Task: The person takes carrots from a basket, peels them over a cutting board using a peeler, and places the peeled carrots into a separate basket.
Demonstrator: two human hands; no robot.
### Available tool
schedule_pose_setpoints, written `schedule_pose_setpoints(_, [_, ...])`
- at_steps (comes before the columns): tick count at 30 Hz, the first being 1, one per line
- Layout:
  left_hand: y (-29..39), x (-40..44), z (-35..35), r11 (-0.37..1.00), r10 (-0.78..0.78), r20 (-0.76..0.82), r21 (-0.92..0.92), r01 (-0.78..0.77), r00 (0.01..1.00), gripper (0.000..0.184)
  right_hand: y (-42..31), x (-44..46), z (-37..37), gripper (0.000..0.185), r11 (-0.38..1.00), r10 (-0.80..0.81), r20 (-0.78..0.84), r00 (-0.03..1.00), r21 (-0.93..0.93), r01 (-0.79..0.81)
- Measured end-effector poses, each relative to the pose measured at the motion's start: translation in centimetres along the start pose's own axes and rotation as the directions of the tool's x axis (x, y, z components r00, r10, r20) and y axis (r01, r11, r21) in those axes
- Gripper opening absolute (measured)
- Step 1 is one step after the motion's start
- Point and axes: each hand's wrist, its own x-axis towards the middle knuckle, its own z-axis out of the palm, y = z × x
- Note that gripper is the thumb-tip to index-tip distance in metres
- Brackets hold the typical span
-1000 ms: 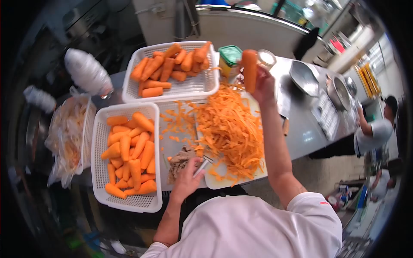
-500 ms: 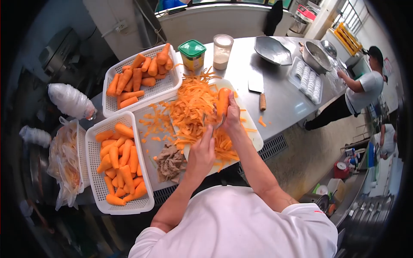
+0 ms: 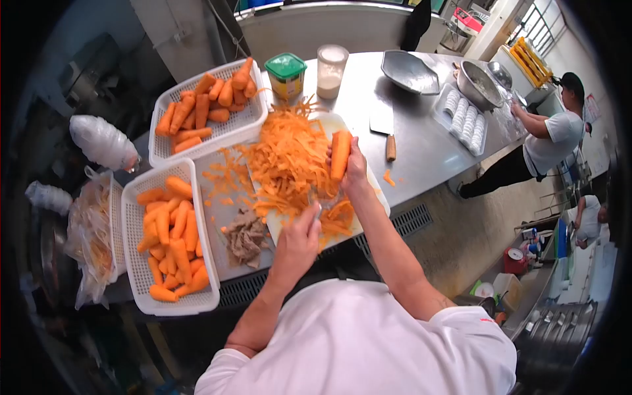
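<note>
My right hand (image 3: 353, 163) is wrapped round a carrot (image 3: 340, 155), holding it nearly upright over the white cutting board (image 3: 334, 124). Below and to the left of it, my left hand (image 3: 297, 243) is closed round a peeler (image 3: 318, 203), its blurred head apart from the carrot. A large heap of carrot peelings (image 3: 286, 155) covers much of the board and spills left onto the steel table. A crumpled brownish cloth (image 3: 245, 238) lies near my left hand.
Two white baskets of carrots, a far one (image 3: 156, 150) and a near one (image 3: 212, 289), stand left. A cleaver (image 3: 382, 120), metal tray (image 3: 409, 72), green-lidded tub (image 3: 286, 76) and clear container (image 3: 331, 72) lie beyond. A co-worker (image 3: 556, 135) stands at the table's right end.
My left hand and the peeler have moved down, away from the carrot. The carrot remains in my right hand, turned slightly. The whole view has shifted a little.
</note>
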Motion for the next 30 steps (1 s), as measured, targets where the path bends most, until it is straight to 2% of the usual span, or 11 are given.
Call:
schedule_pose_setpoints(2, [1.9,1.6,-0.3,0.989,-0.138,-0.047,-0.055,0.135,0.989,0.034,0.4,0.0,-0.8,0.054,0.996,0.007,0.077,0.997,-0.089,0.0])
schedule_pose_setpoints(6, [0.6,7.0,2.8,0.99,-0.142,-0.095,-0.024,0.14,0.985,0.033,2.4,0.8,-1.2,0.058,0.999,-0.003,0.082,0.997,-0.047,0.007])
schedule_pose_setpoints(8, [0.6,5.2,4.5,0.984,-0.002,-0.17,0.173,0.032,0.985,0.034,0.0,0.5,-0.1,0.056,0.996,0.075,0.061,0.995,-0.048,-0.072])
schedule_pose_setpoints(11, [1.7,-0.1,3.4,0.994,-0.072,-0.025,0.085,0.074,0.997,0.033,-1.8,2.2,-0.3,0.058,0.993,0.106,0.008,0.994,-0.059,-0.106])
schedule_pose_setpoints(15, [3.7,4.6,3.2,0.982,-0.188,-0.159,-0.001,0.19,0.969,0.034,-2.0,2.8,-0.8,0.057,0.98,0.197,0.248,0.949,-0.031,-0.195])
schedule_pose_setpoints(18, [2.7,7.7,4.8,0.993,-0.115,-0.28,0.006,0.122,0.953,0.033,-1.6,1.7,0.2,0.057,0.969,0.246,0.223,0.943,-0.072,-0.236])
schedule_pose_setpoints(20, [3.5,6.7,5.5,0.961,-0.213,-0.166,0.14,0.237,0.963,0.033,-2.3,1.8,0.9,0.056,0.965,0.254,0.163,0.953,-0.105,-0.24])
schedule_pose_setpoints(23, [3.1,1.5,5.2,0.986,-0.105,-0.162,0.108,0.124,0.981,0.033,-2.3,3.8,0.5,0.053,0.972,0.235,0.128,0.964,-0.045,-0.231])
schedule_pose_setpoints(25, [3.7,1.9,4.7,0.975,-0.204,-0.104,0.061,0.211,0.973,0.034,-1.6,4.3,-0.6,0.053,0.969,0.23,0.133,0.964,-0.123,-0.214])
schedule_pose_setpoints(27, [4.5,5.7,4.2,0.979,-0.179,-0.291,0.039,0.198,0.94,0.034,-1.6,2.8,0.0,0.054,0.956,0.248,0.103,0.963,-0.188,-0.226])
schedule_pose_setpoints(30, [2.7,9.0,5.3,0.961,-0.218,-0.264,0.112,0.254,0.94,0.035,-1.2,2.8,1.3,0.055,0.956,0.256,0.059,0.965,-0.163,-0.244])
